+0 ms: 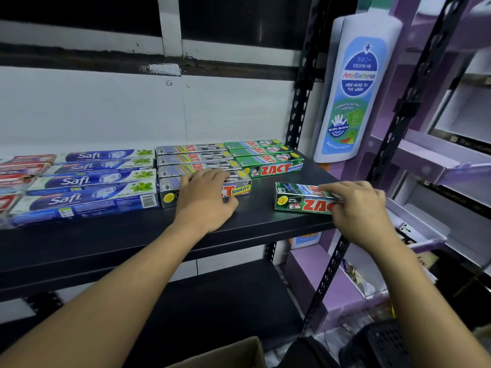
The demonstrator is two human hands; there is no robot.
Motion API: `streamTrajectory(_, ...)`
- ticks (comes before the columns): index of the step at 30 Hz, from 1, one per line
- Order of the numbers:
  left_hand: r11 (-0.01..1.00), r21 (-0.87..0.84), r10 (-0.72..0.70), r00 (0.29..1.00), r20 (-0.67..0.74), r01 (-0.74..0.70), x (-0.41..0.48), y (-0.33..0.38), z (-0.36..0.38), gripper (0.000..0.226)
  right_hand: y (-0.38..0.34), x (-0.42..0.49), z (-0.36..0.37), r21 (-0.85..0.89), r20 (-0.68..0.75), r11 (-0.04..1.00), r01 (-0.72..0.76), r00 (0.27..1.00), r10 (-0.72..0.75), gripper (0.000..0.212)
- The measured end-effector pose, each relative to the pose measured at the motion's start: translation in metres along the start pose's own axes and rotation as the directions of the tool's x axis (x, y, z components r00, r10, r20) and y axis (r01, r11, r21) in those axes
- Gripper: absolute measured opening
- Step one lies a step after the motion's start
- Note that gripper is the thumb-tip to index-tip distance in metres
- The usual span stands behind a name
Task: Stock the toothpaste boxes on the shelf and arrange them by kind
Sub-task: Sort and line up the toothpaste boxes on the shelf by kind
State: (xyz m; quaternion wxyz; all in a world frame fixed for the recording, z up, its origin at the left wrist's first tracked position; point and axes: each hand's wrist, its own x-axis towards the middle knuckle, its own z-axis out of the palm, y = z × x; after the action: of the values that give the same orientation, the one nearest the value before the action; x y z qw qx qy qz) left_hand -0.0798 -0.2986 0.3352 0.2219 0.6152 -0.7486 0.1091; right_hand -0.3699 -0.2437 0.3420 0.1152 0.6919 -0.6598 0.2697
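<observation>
Near the shelf's front right edge, the right hand pinches the right end of the green Zact box, which lies crosswise. The green stack sits just behind-left. The left hand's fingers curl over the silver Smokers box.

A bottle-shaped wash sign stands beside purple racks, cardboard box below.
</observation>
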Motion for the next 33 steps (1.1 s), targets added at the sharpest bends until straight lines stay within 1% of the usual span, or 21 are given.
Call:
streamTrajectory(3,1.000,0.001,-0.001,1.000,0.008,0.001,0.000,0.000,-0.001,0.053,-0.009,0.002,0.014,0.011,-0.062,0.999,0.035,0.997,-0.035,0.036)
streamTrajectory(7,1.000,0.001,-0.005,1.000,0.015,0.005,0.000,0.000,-0.001,0.054,-0.012,0.016,0.032,0.079,-0.020,0.995,0.064,0.998,-0.063,0.030)
streamTrajectory(9,1.000,0.004,-0.005,1.000,0.014,0.005,0.000,0.000,-0.001,0.054,-0.014,0.027,0.038,0.106,-0.014,0.993,0.054,0.998,-0.053,0.027)
streamTrajectory(11,1.000,0.001,-0.008,1.000,0.021,0.008,0.000,0.000,-0.001,0.055,-0.018,0.039,0.044,0.107,0.031,0.994,0.021,0.999,-0.024,0.029)
streamTrajectory(14,1.000,-0.002,-0.013,1.000,0.027,0.013,0.001,0.001,-0.002,0.054,-0.027,0.056,0.053,0.135,0.104,0.991,-0.014,0.995,-0.001,0.039)
streamTrajectory(17,1.000,-0.006,-0.016,0.999,0.032,0.017,0.000,0.001,-0.002,0.054,-0.035,0.066,0.060,0.222,0.141,0.975,-0.024,0.990,-0.008,0.042)
streamTrajectory(19,1.000,-0.008,-0.018,0.999,0.030,0.018,0.000,0.002,-0.003,0.054,-0.040,0.071,0.064,0.268,0.130,0.963,-0.020,0.991,-0.016,0.043)
streamTrajectory(24,1.000,-0.010,-0.022,0.999,0.036,0.023,0.001,0.002,-0.003,0.054,-0.047,0.076,0.073,0.304,0.092,0.952,-0.010,0.996,-0.019,0.048)
streamTrajectory(26,1.000,-0.012,-0.020,0.999,0.029,0.020,0.000,0.002,-0.002,0.053,-0.049,0.078,0.075,0.312,0.098,0.950,-0.019,0.995,-0.013,0.048)
streamTrajectory(30,1.000,-0.016,-0.022,1.000,0.017,0.022,-0.001,0.002,-0.002,0.053,-0.048,0.080,0.082,0.341,0.112,0.938,-0.064,0.993,0.027,0.046)
streamTrajectory(33,1.000,-0.015,-0.021,1.000,0.017,0.021,-0.001,0.002,-0.001,0.055,-0.045,0.079,0.089,0.382,0.079,0.922,-0.068,0.996,0.041,0.036)
